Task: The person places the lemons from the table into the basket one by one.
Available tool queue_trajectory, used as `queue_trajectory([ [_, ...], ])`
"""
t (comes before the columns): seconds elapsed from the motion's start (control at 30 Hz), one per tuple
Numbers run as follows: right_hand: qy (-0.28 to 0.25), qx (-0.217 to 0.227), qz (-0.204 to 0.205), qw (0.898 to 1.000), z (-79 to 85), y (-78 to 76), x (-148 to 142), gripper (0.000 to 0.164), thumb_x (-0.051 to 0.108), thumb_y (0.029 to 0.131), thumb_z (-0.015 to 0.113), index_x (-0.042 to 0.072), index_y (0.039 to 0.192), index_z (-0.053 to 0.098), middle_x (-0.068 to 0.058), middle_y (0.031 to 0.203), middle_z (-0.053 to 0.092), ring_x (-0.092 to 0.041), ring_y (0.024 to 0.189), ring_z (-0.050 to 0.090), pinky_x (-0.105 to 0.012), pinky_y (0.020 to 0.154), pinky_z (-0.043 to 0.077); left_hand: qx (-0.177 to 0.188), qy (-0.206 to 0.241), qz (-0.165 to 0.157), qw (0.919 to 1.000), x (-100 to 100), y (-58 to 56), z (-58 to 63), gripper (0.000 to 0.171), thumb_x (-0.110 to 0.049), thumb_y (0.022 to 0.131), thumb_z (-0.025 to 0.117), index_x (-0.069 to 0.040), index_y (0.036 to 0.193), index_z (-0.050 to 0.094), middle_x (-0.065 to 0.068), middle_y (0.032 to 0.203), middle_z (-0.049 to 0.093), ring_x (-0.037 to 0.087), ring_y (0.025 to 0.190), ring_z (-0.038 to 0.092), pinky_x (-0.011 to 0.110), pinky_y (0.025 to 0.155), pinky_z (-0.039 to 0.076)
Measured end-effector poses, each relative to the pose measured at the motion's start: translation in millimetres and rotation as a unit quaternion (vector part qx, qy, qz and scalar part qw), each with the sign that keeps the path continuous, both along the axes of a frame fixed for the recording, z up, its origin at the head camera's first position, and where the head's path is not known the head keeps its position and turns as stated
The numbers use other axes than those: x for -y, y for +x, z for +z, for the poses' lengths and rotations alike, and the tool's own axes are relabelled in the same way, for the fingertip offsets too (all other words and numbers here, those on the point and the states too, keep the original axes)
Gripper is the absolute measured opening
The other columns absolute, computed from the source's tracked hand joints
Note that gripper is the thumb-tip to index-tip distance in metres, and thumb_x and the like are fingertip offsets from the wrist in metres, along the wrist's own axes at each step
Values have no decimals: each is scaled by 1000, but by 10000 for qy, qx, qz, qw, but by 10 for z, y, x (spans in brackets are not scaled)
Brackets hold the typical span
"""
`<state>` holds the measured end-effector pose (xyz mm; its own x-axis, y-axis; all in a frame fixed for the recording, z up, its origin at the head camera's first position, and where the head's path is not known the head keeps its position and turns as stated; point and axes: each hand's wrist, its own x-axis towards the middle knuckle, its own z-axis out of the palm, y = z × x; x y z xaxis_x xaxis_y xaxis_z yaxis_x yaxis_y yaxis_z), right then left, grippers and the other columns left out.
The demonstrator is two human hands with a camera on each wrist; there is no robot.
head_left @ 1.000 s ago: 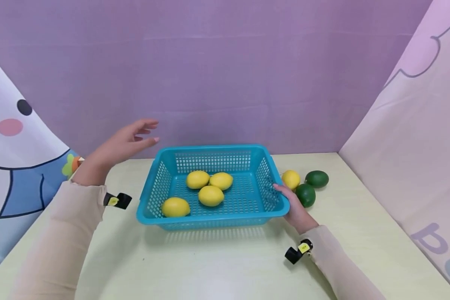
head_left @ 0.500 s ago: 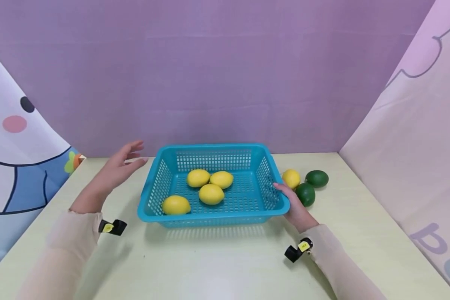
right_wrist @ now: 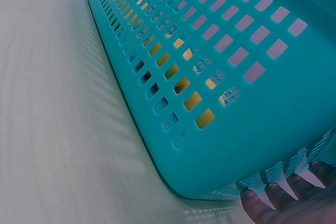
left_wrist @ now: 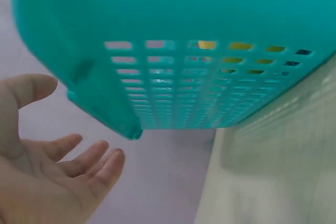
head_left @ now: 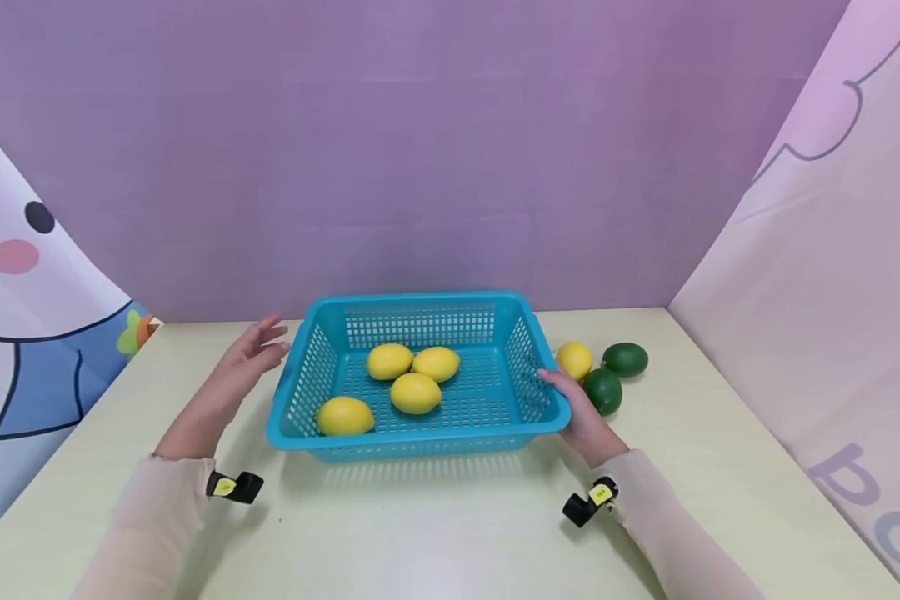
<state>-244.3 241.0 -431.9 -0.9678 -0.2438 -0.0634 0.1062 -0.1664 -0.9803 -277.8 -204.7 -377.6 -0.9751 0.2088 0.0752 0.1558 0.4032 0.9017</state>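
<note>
A turquoise plastic basket (head_left: 420, 444) with perforated walls stands on the table, holding several lemons (head_left: 416, 393). At its right side my right hand (head_left: 583, 421) grips the rim, thumb over the inside edge. In the right wrist view, the fingers (right_wrist: 281, 198) of that hand lie along the outer side wall. My left hand (head_left: 243, 367) is beside the basket's left rim with fingers spread and slightly bent, holding nothing. The left wrist view shows a gap between the left hand (left_wrist: 58, 182) and the rim's lip (left_wrist: 113, 111).
Just right of the basket, behind my right hand, lie another lemon (head_left: 574, 360) and two dark green fruits (head_left: 626, 359). The pale table (head_left: 390, 542) meets a purple cloth (head_left: 420, 167) at the back, with printed cloths on both sides.
My left hand has come down from above the table's back left to the basket's left rim. My right hand keeps its hold on the right rim, and the basket stays in place.
</note>
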Motion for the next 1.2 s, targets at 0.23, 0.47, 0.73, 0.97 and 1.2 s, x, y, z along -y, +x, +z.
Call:
queue_trajectory([
  [0.23, 31, 66, -45, 10000, -23, 8, 1, 65, 29, 98, 34, 24, 152, -2, -10, 157, 7, -38, 140, 15, -57, 109, 23, 809, 329, -180, 9960, -118, -59, -113, 75, -32, 100, 42, -9, 151, -7, 25, 155, 1, 46, 140, 6, 65, 108, 12],
  [0.47, 79, 80, -70, 9999, -38, 22, -11, 64, 30, 99, 33, 25, 152, -1, -10, 156, 7, -39, 140, 16, -58, 108, 24, 1205, 846, -124, 9890, -257, -127, -185, 70, -24, 102, 36, -13, 150, -14, 27, 154, 5, 47, 137, 18, 59, 106, 24],
  [0.73, 44, -9, -8, 10000, -34, 29, -35, 62, 30, 100, 31, 25, 152, -2, -10, 157, 7, -37, 140, 14, -57, 109, 22, 1337, 1446, -44, 9804, -340, -189, -266, 64, -20, 102, 33, -13, 151, -7, 21, 156, 2, 44, 139, 15, 57, 108, 24],
  [0.97, -14, 63, -12, 10000, -5, 3, 1, 63, 38, 101, 31, 25, 152, -2, -8, 157, 5, -34, 142, 10, -57, 110, 18, 1388, 1651, -86, 9764, -279, -160, -287, 62, -18, 103, 31, -14, 152, -6, 18, 157, 2, 43, 140, 15, 56, 109, 23],
  [1.2, -127, 194, -254, 9994, 11, 4, 0, 64, 47, 100, 28, 20, 152, 3, -9, 155, 13, -31, 141, 16, -52, 112, 19, 1411, 1716, -189, 9748, -263, -184, -275, 61, -16, 102, 31, -13, 151, -6, 18, 157, 1, 42, 140, 14, 56, 109, 22],
])
